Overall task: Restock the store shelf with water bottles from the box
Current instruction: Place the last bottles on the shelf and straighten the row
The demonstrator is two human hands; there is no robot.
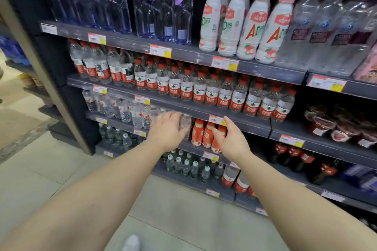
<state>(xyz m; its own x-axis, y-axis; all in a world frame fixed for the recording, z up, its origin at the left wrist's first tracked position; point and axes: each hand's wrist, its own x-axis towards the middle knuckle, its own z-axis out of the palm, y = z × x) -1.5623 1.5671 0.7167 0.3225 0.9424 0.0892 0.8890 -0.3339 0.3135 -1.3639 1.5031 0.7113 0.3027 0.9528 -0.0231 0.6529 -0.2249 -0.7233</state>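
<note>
Left hand (pixel 166 130) grips a clear water bottle (pixel 185 123), fingers curled round its body, pushing it into the shelf (pixel 240 123) row. Bottle sits just right of the hand, at the end of the clear-bottle row (pixel 122 108) that runs off to the hand's left. It's motion-blurred, so can't tell if the base is seated yet.

Right hand (pixel 229 138) is loosely spread, holds nothing, thumb up near the yellow price tag (pixel 217 119), fingers touching or just off the orange bottles (pixel 206 134). Can't tell which.

Risks, my read:
- Bottle goes in tilted and tips the neighbours on the left; light bottles packed tight, likely domino.
- Slot is narrow: orange bottles stand just right of the water bottle. Push too far right and it knocks them over or shoves them back.
- Shelf lip above is close over the cap; lifting too high clips the rail or the price tag.
- Right hand may nudge the orange bottles off the front edge if it presses while steadying.

Around: red-label water bottles (pixel 212 92) one shelf above both hands, white milk drinks (pixel 244 24) higher up, green-cap bottles (pixel 187 166) below the hands, dark bottles (pixel 293 159) lower right. Box isn't in view. Tiled floor (pixel 173 210) under the arms.
</note>
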